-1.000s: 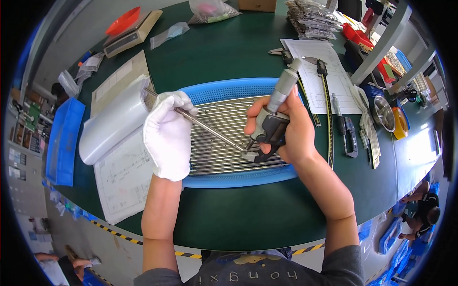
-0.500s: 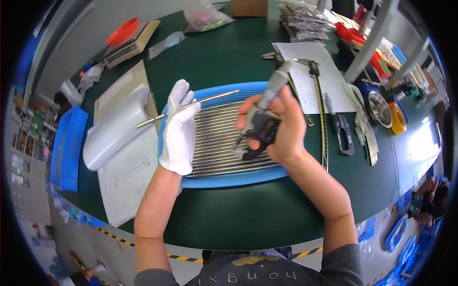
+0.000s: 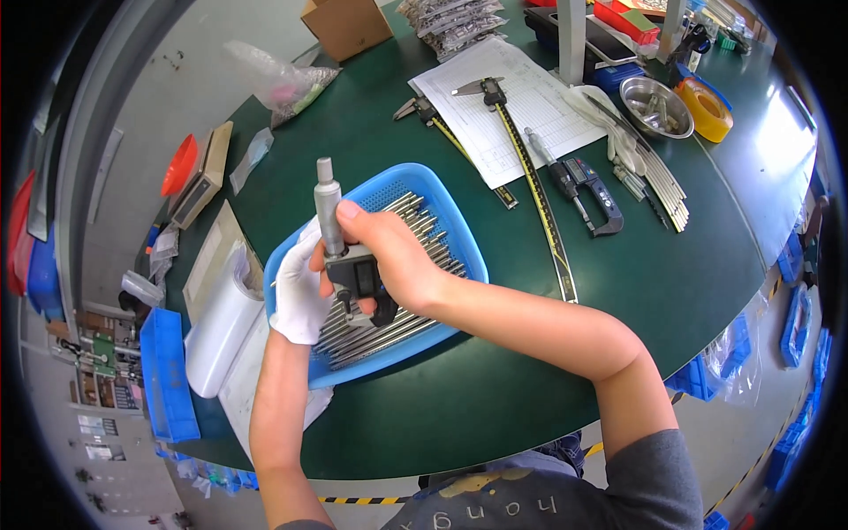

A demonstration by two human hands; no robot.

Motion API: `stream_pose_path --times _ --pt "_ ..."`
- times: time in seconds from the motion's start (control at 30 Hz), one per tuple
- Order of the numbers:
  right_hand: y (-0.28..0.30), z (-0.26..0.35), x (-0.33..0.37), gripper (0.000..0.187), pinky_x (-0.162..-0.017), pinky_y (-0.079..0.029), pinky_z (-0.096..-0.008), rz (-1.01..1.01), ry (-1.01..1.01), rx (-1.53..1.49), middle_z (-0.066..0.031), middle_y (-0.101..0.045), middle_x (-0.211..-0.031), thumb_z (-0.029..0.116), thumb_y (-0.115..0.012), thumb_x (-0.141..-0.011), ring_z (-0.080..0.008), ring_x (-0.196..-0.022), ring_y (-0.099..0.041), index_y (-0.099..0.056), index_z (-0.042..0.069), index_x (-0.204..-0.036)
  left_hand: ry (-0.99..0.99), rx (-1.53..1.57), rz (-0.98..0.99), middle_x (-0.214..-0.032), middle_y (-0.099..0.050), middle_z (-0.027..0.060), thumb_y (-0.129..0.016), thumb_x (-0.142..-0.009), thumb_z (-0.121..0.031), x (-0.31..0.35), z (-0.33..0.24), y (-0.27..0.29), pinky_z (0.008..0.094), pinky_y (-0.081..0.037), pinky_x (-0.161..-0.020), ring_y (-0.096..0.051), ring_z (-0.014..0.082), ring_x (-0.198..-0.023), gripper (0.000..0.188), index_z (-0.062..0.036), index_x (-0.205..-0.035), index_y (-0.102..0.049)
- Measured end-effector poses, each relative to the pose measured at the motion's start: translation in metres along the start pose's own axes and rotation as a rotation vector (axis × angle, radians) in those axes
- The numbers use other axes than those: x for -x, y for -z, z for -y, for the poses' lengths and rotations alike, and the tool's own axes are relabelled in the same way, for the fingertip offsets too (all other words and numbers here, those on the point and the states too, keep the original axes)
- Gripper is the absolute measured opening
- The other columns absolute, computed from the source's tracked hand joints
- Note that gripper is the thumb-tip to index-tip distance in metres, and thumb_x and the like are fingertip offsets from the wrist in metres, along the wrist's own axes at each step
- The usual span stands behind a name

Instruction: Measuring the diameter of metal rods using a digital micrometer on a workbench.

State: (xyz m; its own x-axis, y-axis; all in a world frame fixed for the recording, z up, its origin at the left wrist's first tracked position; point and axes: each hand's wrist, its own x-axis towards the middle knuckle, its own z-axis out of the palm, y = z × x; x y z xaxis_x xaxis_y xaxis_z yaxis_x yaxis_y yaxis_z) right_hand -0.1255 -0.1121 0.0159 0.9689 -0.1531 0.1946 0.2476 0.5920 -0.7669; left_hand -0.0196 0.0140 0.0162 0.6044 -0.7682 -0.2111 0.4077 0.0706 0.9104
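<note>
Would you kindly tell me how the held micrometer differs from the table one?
The held micrometer sits in the right hand; the table micrometer lies on the green tabletop. In view, the held micrometer's barrel points nearly straight up; the table micrometer's slants up-left. Both have a small display.

White-gloved left hand (image 3: 299, 296), partly hidden
Fingers run behind the grey-and-black metal micrometer (image 3: 358, 276); their hold cannot be told.
</note>
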Motion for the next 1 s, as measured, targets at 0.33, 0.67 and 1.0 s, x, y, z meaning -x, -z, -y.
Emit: stream_pose_path --times 0.33,0.67,1.0 --pt "0.0 -0.005 -0.007 0.064 -0.04 -0.038 -0.0226 -0.059 0.035 0.059 -0.0113 -0.059 -0.067 0.056 -0.022 -0.084 -0.0134 -0.041 -0.046 -0.055 0.001 -0.082 0.102 -0.742 -0.003 -0.095 -0.058 0.0053 -0.05 -0.083 -0.024 0.019 -0.018 0.011 0.029 -0.042 -0.08 -0.054 0.016 -0.088 0.025 -0.0056 -0.099 -0.056" --pt "0.003 0.012 -0.004 0.062 -0.04 -0.037 -0.0231 -0.163 0.025 0.08 -0.0122 -0.058 -0.067 0.052 -0.023 -0.084 -0.0145 -0.043 -0.046 -0.055 -0.001 -0.083 0.007 -2.091 0.306 -0.084 -0.059 0.0173 -0.053 -0.068 -0.008 0.022 0.016 -0.031 0.0413 -0.047 -0.062 -0.059 0.0332 -0.073 0.018 -0.0014 -0.084 -0.056" --pt "-0.012 -0.015 -0.018 0.053 -0.031 -0.036 -0.0238 -0.388 -0.004 -0.026 -0.0103 -0.058 -0.074 0.051 -0.04 -0.08 -0.0164 -0.057 -0.054 -0.053 0.0 -0.089 -0.071 -1.704 0.064 -0.084 -0.061 0.0204 -0.051 -0.068 -0.01 0.029 0.01 0.011 0.0396 -0.046 -0.074 -0.059 0.0337 -0.082 0.025 -0.0038 -0.089 -0.064"
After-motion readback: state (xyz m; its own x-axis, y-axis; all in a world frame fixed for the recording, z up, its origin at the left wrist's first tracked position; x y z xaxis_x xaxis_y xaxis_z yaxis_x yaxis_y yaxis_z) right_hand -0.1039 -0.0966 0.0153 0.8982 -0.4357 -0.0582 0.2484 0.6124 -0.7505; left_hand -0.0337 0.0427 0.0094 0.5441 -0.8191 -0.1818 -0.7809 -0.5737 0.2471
